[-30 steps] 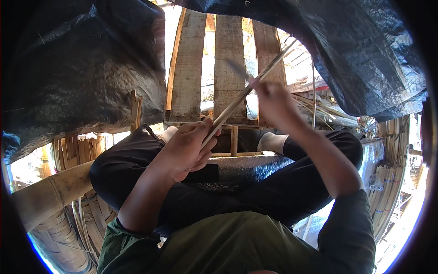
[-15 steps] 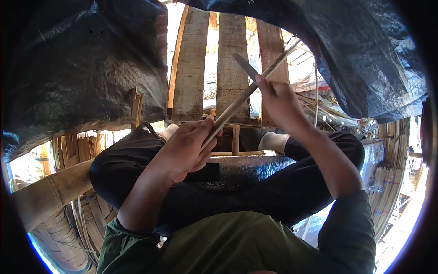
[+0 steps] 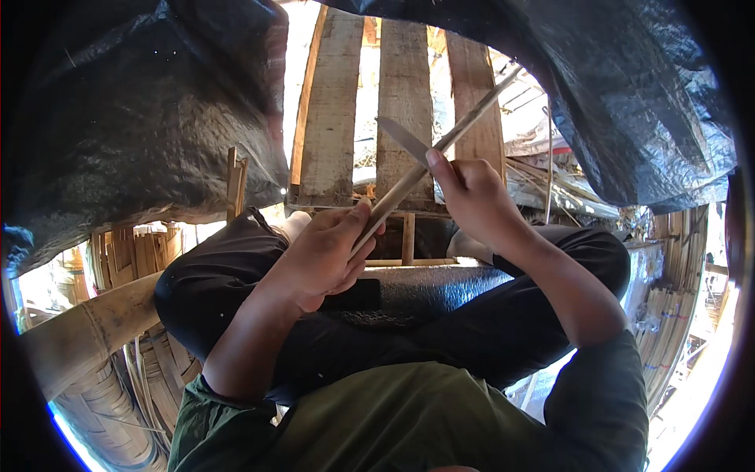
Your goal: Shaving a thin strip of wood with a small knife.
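Observation:
A long, thin wooden stick (image 3: 406, 185) slants from my left hand up toward the far right. My left hand (image 3: 326, 250) is closed around its near end. In my right hand (image 3: 476, 193) is a knife (image 3: 403, 140), its blade crossing the stick and pointing to the far left. The thumb of that hand presses at the crossing, beside the stick. The knife's handle is hidden inside my fingers.
Wooden planks (image 3: 330, 110) with gaps stand ahead of me. Dark plastic sheeting (image 3: 157, 118) hangs at the left, and more sheeting (image 3: 637, 94) at the right. A thick bamboo pole (image 3: 94, 326) lies at my left. Bundled bamboo strips (image 3: 664, 330) are at the right.
My right hand and the knife have moved a little toward me and to the left along the stick. The blade lies flatter across it. My left hand has barely moved.

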The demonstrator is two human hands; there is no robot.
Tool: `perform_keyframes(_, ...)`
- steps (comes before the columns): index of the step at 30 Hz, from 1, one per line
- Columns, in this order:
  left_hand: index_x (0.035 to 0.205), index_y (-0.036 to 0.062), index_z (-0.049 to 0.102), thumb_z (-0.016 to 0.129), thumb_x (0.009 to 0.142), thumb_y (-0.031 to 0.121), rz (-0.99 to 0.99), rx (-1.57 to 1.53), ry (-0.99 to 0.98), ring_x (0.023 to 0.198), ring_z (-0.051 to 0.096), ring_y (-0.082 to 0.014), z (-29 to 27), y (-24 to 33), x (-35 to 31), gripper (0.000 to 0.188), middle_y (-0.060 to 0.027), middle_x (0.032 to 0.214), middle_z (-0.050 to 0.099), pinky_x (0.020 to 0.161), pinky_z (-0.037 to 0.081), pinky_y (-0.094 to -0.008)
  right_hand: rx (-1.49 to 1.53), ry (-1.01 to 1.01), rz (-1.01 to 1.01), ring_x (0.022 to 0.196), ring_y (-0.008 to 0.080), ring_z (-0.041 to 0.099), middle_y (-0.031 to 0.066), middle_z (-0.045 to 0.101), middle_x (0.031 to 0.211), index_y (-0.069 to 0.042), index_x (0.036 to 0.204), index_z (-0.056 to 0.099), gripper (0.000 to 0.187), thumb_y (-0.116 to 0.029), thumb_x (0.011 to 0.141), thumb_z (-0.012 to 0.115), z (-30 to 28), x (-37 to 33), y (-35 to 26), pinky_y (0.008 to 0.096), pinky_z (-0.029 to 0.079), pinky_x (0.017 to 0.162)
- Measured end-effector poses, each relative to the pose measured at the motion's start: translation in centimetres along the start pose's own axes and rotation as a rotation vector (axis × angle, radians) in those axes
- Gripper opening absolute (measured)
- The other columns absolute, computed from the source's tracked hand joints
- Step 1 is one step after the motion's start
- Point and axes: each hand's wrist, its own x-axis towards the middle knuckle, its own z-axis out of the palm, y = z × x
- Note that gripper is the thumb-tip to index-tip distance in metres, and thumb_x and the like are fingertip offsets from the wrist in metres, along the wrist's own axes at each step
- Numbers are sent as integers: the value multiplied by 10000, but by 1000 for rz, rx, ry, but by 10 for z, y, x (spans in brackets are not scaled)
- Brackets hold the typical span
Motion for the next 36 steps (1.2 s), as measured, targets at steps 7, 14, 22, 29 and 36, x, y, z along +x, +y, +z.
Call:
perform_keyframes(7, 939, 73, 523, 323, 1071, 379, 13, 59, -12, 327, 235, -41, 1, 1, 5, 389, 58, 482, 323, 311, 227, -196, -44, 145, -145, 403, 144, 459, -1, 425, 461, -54, 602, 505, 631, -535, 1004, 431, 12, -9, 3, 340, 384, 430)
perform_keyframes(14, 933, 72, 522, 312, 1075, 366, 13, -1, 0, 327, 236, -42, 5, 6, 0, 388, 53, 480, 324, 311, 225, -196, 66, 171, 15, 409, 111, 438, -1, 423, 487, -96, 616, 515, 582, -514, 1011, 430, -12, 21, 13, 321, 355, 386)
perform_keyframes(22, 942, 62, 522, 303, 1077, 357, 15, 39, -12, 330, 238, -42, 7, 8, 2, 391, 50, 483, 333, 310, 225, -199, 62, 169, 47, 420, 120, 485, 10, 485, 518, -54, 729, 562, 558, -497, 1024, 398, -9, 15, 12, 308, 382, 375)
perform_keyframes(29, 945, 60, 523, 306, 1077, 348, 13, 62, 32, 329, 245, -44, 3, 0, 9, 384, 48, 486, 337, 307, 228, -202, -78, -81, -107, 414, 185, 514, 116, 540, 502, -20, 622, 584, 630, -495, 1011, 442, 7, -14, -10, 378, 422, 439)
perform_keyframes(36, 952, 63, 523, 307, 1075, 362, -6, 32, -2, 328, 243, -48, 3, 2, 10, 389, 47, 486, 334, 305, 226, -203, -84, 195, -169, 373, 147, 490, 56, 477, 439, -45, 574, 547, 628, -473, 1021, 436, -5, 14, 4, 337, 390, 380)
